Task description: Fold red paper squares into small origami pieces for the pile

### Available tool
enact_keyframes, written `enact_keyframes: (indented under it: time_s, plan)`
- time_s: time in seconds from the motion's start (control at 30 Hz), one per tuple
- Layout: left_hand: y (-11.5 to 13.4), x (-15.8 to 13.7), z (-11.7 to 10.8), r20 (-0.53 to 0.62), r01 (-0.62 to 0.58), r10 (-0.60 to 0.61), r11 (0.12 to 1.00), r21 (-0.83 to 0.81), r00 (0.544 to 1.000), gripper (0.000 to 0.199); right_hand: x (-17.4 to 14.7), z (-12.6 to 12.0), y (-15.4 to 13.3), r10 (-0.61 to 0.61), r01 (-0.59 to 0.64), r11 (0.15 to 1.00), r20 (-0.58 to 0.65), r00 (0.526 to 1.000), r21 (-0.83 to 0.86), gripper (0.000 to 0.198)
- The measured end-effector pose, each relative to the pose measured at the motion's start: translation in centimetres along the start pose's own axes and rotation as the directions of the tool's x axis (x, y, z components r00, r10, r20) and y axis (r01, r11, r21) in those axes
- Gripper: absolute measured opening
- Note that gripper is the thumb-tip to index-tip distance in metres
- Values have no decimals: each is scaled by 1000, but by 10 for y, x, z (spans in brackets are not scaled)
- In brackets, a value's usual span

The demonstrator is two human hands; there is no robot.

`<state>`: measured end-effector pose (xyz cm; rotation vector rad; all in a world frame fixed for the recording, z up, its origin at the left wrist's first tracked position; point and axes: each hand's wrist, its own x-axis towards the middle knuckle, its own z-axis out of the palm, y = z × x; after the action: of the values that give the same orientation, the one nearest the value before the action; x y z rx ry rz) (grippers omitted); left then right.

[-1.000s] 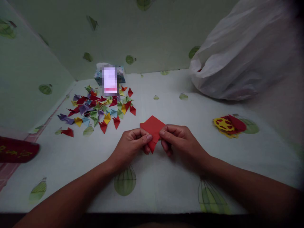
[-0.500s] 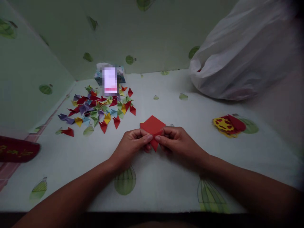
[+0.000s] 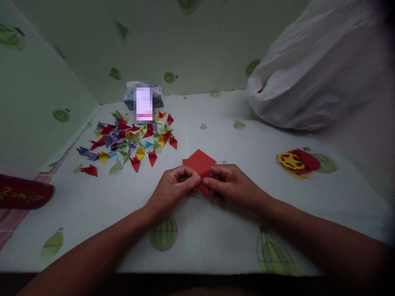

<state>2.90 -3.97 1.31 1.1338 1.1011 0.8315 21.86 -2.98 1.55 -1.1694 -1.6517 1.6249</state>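
Between my hands is a folded sheet of red origami paper [image 3: 200,161], diamond-shaped with its upper corner pointing away from me. My left hand [image 3: 180,183] pinches its lower left side, thumb on top. From the other side my right hand [image 3: 224,181] pinches the lower right, its thumb close to the left thumb. A small pointed red flap shows below the thumbs. The fingertips beneath the paper are mostly hidden. Beyond my left hand lies a loose pile of small folded paper pieces [image 3: 123,137] in red, yellow, purple, green and blue.
A tissue box [image 3: 159,96] stands behind the pile, with a blurred bright screen [image 3: 144,103] in front. A large white plastic bag [image 3: 296,90] fills the back right. Yellow and red cut-out pieces [image 3: 296,162] lie at right. A dark red object with yellow writing [image 3: 27,192] is at left.
My left thumb has slid slightly right, nearer the right thumb. The lower red flap has shifted right and shows less between the hands. The view has moved very slightly.
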Motion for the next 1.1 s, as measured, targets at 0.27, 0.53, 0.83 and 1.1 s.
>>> enact_keyframes:
  time_s: [0.27,0.53,0.83,1.1]
  plan:
    - [-1,-4,0,29,-101,99,990,99,995,27,-2,3,1,-9,11,1000,72,997,-27,26]
    - [-1,-2,-1,18,-51,50,998,48,999,26,1,-1,1,1,0,996,-19,1000,90,32]
    - [3,-4,1,37,-91,87,986,142,996,22,-2,0,3,-62,70,994,-95,994,84,39]
    - [1,-2,0,-41,-51,53,997,55,998,24,-1,-2,2,-44,53,991,-72,996,124,34]
